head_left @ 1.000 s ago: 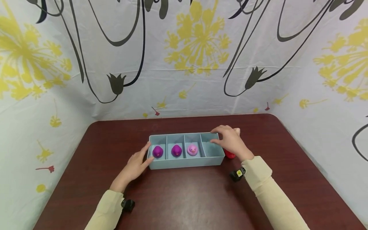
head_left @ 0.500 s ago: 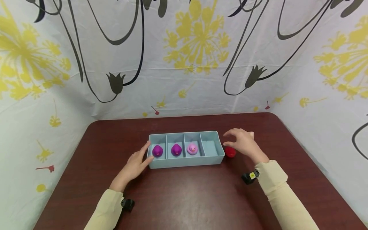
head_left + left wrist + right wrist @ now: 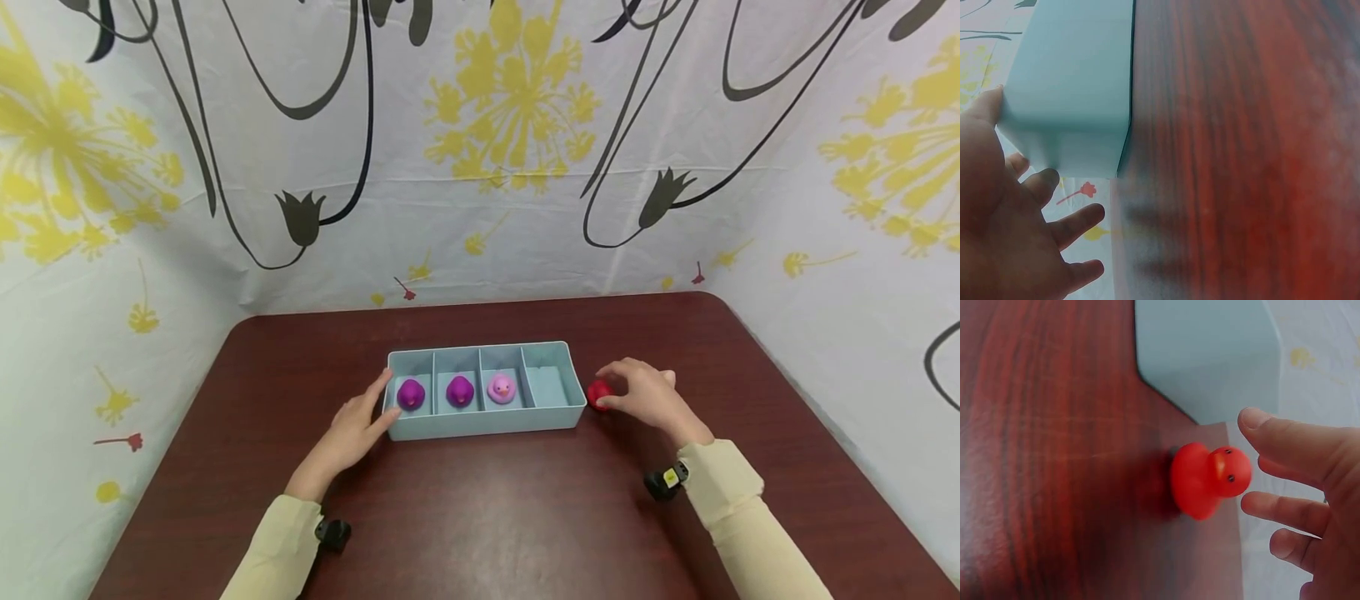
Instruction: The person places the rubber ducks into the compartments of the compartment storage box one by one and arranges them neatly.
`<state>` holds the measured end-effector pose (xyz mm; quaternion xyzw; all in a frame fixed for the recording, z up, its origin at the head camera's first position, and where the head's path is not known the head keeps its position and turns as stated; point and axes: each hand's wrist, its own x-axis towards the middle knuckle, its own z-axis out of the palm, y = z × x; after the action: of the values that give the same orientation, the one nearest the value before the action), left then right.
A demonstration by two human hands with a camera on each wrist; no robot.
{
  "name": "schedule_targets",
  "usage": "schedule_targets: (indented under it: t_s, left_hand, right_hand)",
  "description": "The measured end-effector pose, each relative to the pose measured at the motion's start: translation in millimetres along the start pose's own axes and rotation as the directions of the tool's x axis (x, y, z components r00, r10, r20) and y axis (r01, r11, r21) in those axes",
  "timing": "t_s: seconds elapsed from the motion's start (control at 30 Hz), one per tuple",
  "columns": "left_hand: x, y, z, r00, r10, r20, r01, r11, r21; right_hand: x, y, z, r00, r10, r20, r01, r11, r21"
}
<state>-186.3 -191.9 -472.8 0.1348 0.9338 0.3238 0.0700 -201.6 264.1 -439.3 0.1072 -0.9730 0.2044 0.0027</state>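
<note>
A light blue tray (image 3: pixel 487 424) with a row of compartments sits on the table. Its three left compartments hold two purple toys, one (image 3: pixel 411 395) at the far left and one (image 3: pixel 460 392) beside it, then a pink rubber duck (image 3: pixel 502 388). My left hand (image 3: pixel 351 432) rests against the tray's left end, fingers spread and fairly straight. Just right of the tray stands a red rubber duck (image 3: pixel 1200 478), upright on the table. My right hand (image 3: pixel 648 395) is at this duck, thumb and fingers parted around its head; the right wrist view shows no firm grip.
The dark red-brown wooden table (image 3: pixel 495 517) extends around the tray. Patterned white cloth (image 3: pixel 480 233) rises behind it and along both sides. The tray's right wall (image 3: pixel 1210 356) stands close to the red duck.
My right hand has moved right and down, from over the tray's rightmost compartment to the red duck beside the tray. My left hand and the tray have stayed nearly still.
</note>
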Motion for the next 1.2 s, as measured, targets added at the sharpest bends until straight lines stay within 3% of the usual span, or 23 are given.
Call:
schedule_targets:
  t_s: [0.53, 1.2]
  left_hand:
    - [0.1, 0.0, 0.9, 1.0, 0.022, -0.018, -0.022, 1.0, 0.005]
    - [-0.5, -1.9, 1.2, 1.0, 0.014, -0.008, -0.014, 1.0, -0.011]
  right_hand:
    - [-3.1, 13, 12, 0.998, 0.057, 0.013, -0.057, 0.998, -0.009]
    - [1.7, 12, -1, 0.999, 0.007, -0.039, -0.009, 0.999, -0.045]
